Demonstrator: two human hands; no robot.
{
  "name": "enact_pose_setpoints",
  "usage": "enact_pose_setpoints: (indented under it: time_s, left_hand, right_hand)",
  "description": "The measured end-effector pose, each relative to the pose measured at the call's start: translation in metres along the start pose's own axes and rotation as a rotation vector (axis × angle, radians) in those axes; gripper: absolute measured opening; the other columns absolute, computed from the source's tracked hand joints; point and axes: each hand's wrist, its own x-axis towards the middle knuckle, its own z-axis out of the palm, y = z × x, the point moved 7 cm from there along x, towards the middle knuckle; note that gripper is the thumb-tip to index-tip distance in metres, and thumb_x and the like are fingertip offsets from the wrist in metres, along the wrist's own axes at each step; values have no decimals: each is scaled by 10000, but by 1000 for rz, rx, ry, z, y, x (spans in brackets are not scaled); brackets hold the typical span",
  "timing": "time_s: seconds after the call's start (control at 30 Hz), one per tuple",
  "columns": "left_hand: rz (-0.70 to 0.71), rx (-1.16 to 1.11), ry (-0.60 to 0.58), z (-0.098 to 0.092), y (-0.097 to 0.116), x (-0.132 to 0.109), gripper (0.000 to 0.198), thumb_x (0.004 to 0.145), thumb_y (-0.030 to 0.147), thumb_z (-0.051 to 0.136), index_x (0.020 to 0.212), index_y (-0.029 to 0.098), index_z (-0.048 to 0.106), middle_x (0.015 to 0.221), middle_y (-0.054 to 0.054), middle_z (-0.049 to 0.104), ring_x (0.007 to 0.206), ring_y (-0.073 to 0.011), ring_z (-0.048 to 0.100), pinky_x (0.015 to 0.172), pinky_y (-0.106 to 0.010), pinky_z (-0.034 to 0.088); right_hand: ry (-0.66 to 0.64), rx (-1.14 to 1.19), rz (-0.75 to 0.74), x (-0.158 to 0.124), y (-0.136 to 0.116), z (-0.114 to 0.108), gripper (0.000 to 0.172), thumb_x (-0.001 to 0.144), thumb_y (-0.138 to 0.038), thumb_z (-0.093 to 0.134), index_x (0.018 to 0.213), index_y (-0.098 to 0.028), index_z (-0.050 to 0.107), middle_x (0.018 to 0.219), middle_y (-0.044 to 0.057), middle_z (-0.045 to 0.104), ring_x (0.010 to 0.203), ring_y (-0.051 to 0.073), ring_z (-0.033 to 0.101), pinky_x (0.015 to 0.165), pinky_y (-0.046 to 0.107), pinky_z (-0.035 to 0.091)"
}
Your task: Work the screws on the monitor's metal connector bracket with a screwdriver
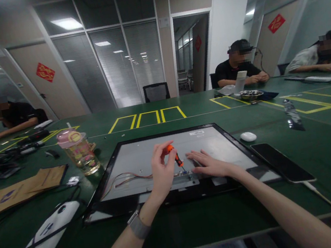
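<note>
An orange and black screwdriver (176, 156) is gripped by its handle in my left hand (162, 165), tilted with its shaft down toward a small circuit board (184, 173). That board lies along the near edge of a flat display panel (132, 151) with a grey metal back and black frame. My right hand (209, 163) rests on the panel just right of the screwdriver tip, fingers stretched out and apart. Thin coloured wires (129, 174) run across the panel's left part. Whether the tip sits in a screw is too small to tell.
Left of the panel stand a pink-lidded drink bottle (78, 150), a brown paper bag (20, 190) and a white power strip (42, 244). To the right lie a white earbud case (248, 136), a phone (282, 161) on a cable and a metal bowl (252, 95). Several people sit around the table.
</note>
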Motion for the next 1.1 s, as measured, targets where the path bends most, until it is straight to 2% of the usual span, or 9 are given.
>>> enact_pose_setpoints:
  time_s: [0.17, 0.3, 0.4, 0.5, 0.6, 0.7, 0.87, 0.97, 1.1]
  left_hand:
    - [-48, -108, -46, 3, -2, -2, 274, 927, 269, 446, 1122, 170, 611, 974, -70, 638, 932, -163, 603, 888, -311, 459]
    - [0, -37, -7, 1, -2, 0, 208, 861, 302, 575, 1002, 192, 682, 1017, -63, 564, 900, -151, 568, 832, -276, 467]
    - [20, 17, 37, -1, -2, 0, 179, 817, 312, 641, 940, 196, 700, 931, -36, 519, 808, -127, 547, 777, -257, 471]
    - [1, 30, 61, -3, -1, -1, 210, 861, 310, 582, 1006, 189, 675, 914, -34, 534, 791, -123, 558, 765, -252, 471]
    - [-21, -2, 41, -2, 0, -2, 254, 917, 290, 480, 1100, 186, 622, 949, -48, 588, 863, -142, 583, 820, -271, 466]
    - [-43, -70, 0, 1, -1, -2, 256, 939, 267, 419, 1078, 170, 611, 939, -58, 626, 921, -161, 598, 873, -301, 460]
    - [-18, -35, 33, -1, -1, 0, 217, 882, 323, 538, 992, 183, 662, 986, -56, 550, 842, -137, 575, 778, -262, 483]
    - [-10, 0, 70, -3, -1, 0, 199, 845, 333, 597, 937, 178, 680, 941, -41, 522, 790, -121, 570, 746, -248, 483]
    - [-11, 13, 63, -4, -1, -1, 230, 894, 295, 522, 1041, 183, 659, 933, -43, 555, 823, -129, 578, 791, -257, 473]
  right_hand:
    - [-12, 1, -9, 1, 1, 1, 573, 917, -507, 432, 1400, -200, 399, 1522, 86, 297, 1421, 288, 165, 1143, 522, 8]
    - [-6, 8, -3, 1, 4, 3, 592, 912, -497, 439, 1421, -203, 371, 1528, 87, 281, 1422, 283, 160, 1145, 516, 12]
    - [-10, 10, -2, 2, 5, 4, 616, 911, -496, 445, 1435, -186, 350, 1526, 99, 283, 1422, 285, 162, 1145, 512, 13]
    - [-7, 2, -6, 2, 6, 3, 606, 912, -492, 448, 1421, -172, 370, 1520, 106, 294, 1421, 286, 163, 1144, 516, 15]
    - [-6, -4, -7, 3, 6, 3, 591, 912, -483, 451, 1416, -183, 374, 1520, 105, 295, 1419, 289, 173, 1139, 528, 18]
    - [-8, 0, -6, 2, 6, 3, 594, 909, -482, 452, 1417, -185, 373, 1520, 106, 294, 1418, 292, 175, 1140, 525, 17]
    - [4, 10, -13, 2, 6, 3, 584, 912, -503, 447, 1419, -223, 375, 1518, 82, 306, 1419, 284, 173, 1144, 513, 12]
    - [9, 6, -15, 3, 7, 4, 579, 911, -511, 448, 1411, -225, 387, 1516, 83, 311, 1417, 292, 177, 1141, 524, 18]
    - [0, -4, -17, 3, 7, 4, 580, 914, -494, 449, 1409, -198, 385, 1520, 101, 298, 1418, 290, 176, 1138, 529, 16]
